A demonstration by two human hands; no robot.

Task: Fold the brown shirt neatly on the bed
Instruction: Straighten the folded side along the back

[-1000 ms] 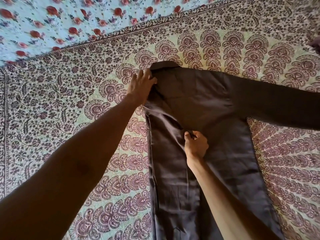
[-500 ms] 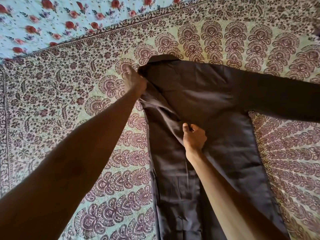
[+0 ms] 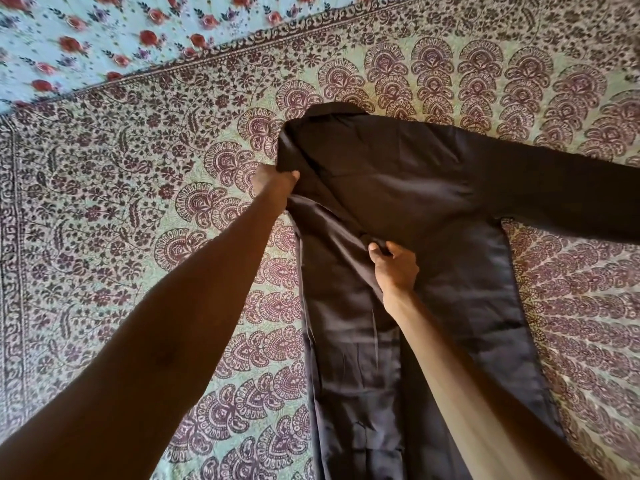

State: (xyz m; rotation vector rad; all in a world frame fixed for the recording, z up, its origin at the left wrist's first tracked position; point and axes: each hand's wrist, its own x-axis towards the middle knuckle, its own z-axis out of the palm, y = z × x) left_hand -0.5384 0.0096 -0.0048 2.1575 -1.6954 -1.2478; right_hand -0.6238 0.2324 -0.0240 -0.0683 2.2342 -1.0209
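Note:
The brown shirt [image 3: 408,188] lies lengthwise on the bed, collar at the far end. One long sleeve [image 3: 568,199] stretches out to the right. My left hand [image 3: 273,183] grips the shirt's left shoulder fold and lifts that edge a little off the cover. My right hand [image 3: 394,261] pinches a fold of cloth near the middle of the shirt's body. The left side of the shirt is doubled over inward. The hem runs out of view at the bottom.
A patterned maroon and pale green bedcover [image 3: 138,202] lies under the shirt. A light blue sheet with red flowers [image 3: 104,36] shows at the far left corner.
My left hand has slid down from the collar to the shoulder fold and closed on it. The shoulder cloth has bunched and lifted. My right hand keeps its pinch at mid-body.

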